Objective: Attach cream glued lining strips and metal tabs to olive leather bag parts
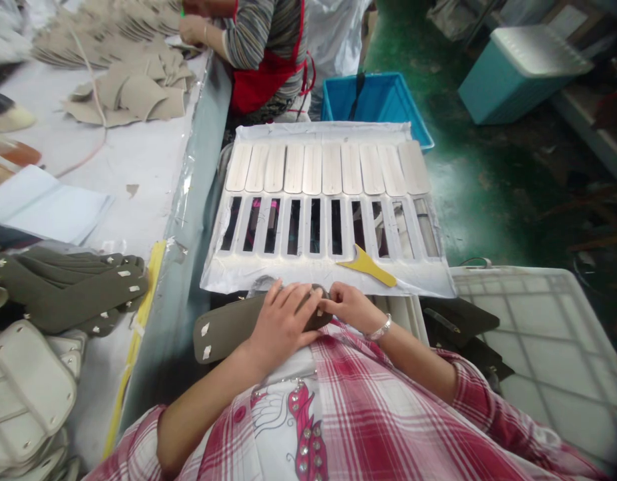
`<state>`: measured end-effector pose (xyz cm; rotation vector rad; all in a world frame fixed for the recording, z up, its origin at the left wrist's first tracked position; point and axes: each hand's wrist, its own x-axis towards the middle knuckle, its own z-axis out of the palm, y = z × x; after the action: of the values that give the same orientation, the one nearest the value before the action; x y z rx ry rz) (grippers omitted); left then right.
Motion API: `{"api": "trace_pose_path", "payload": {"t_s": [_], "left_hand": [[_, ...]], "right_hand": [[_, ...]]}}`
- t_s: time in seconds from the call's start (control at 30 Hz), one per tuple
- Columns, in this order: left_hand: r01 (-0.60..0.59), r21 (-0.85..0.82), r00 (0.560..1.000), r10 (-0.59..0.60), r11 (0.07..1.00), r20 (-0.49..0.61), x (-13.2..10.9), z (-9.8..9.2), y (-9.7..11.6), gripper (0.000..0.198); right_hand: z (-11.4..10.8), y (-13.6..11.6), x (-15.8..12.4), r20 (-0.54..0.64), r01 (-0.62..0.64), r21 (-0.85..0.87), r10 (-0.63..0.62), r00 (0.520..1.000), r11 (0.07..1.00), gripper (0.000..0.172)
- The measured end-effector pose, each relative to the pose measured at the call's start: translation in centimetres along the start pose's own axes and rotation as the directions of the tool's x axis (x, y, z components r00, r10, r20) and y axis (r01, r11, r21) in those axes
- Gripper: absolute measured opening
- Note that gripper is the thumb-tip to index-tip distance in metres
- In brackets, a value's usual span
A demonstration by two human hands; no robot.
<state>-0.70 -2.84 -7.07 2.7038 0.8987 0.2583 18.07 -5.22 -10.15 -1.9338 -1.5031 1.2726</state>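
A long white work table (pixel 138 160) fills the left side of the frame, and a white plastic crate (pixel 539 334) takes the lower right. In the centre lies a white slotted board (pixel 268 274), with a row of pale strips along its upper half and a row of narrow open slots below them. A co-worker (pixel 268 47) in a striped sleeve and red apron sits at the top of the frame, one hand on the table. Right of that person stand a blue bin (pixel 373 100) and, in the upper right corner, a teal box (pixel 519 73).

On the table, beige cut pieces (pixel 133 93) are heaped at the upper left, a stack of olive pieces (pixel 78 294) lies at middle left, and white padded pieces (pixel 23 387) sit in the lower left corner.

The olive strap piece (pixel 223 327) is at lower centre, just below the board's near edge, lying roughly level with small white tags at its left end. The left hand (pixel 281 324) rests flat on top of it with the fingers spread. The right hand (pixel 351 307), a bracelet (pixel 381 329) at its wrist, has its fingertips pinched at the piece's right end, meeting the left fingertips. A yellow scraper (pixel 368 267) lies on the board's lower edge, just above the right hand.
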Motion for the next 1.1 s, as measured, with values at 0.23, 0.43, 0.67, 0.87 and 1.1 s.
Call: {"api": "trace_pose_path", "payload": {"t_s": [0.23, 0.43, 0.67, 0.87, 1.1], "left_hand": [[-0.083, 0.045, 0.997, 0.082, 0.996, 0.015, -0.7, -0.1, -0.2, 0.041], [-0.021, 0.02, 0.999, 0.02, 1.0, 0.034, -0.1, 0.3, 0.0, 0.042], [0.073, -0.017, 0.993, -0.071, 0.997, 0.092, 0.8, 0.1, 0.4, 0.036], [0.08, -0.046, 0.995, -0.077, 0.996, 0.064, 0.9, 0.6, 0.6, 0.034], [0.128, -0.082, 0.992, -0.129, 0.988, -0.009, -2.9, -1.9, -0.1, 0.059]], "right_hand": [[0.6, 0.3, -0.4, 0.079, -0.077, 0.338, 0.053, 0.995, 0.938, 0.034], [0.4, 0.7, 0.2, 0.168, -0.115, 0.463, 0.041, 0.985, 0.879, 0.036], [0.6, 1.9, 0.9, 0.206, -0.066, 0.542, -0.056, 0.977, 0.837, 0.037], [1.3, 2.1, 0.7, 0.028, 0.085, 0.409, -0.105, 0.994, 0.908, 0.036], [0.8, 1.3, -0.8, -0.138, 0.18, -0.02, -0.181, 0.974, 0.983, 0.033]]}}
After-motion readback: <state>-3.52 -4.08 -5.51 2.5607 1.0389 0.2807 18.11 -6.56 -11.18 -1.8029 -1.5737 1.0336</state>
